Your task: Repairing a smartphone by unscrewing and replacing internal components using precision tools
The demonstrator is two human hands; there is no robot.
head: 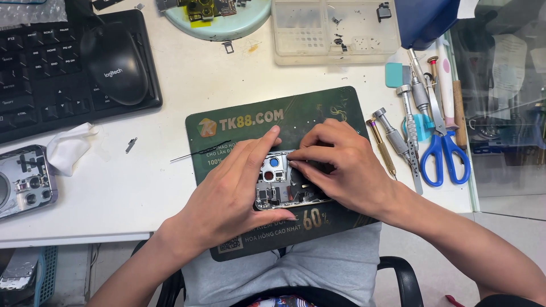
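An opened phone body (278,182) with its camera modules showing lies on a dark green mat (318,108). My left hand (233,190) grips the phone's left end, thumb under its near edge and fingers over its far edge. My right hand (341,165) rests on the phone's right part, fingertips pinched together on the inner parts near the top edge. Whether those fingers hold a small part is hidden.
Blue-handled scissors (446,150), several screwdrivers (392,136) and tweezers lie right of the mat. A clear parts tray (335,28) and a pale round dish (219,20) sit at the back. A keyboard with a mouse (116,62), a tissue (68,148) and another phone frame (25,182) are at left.
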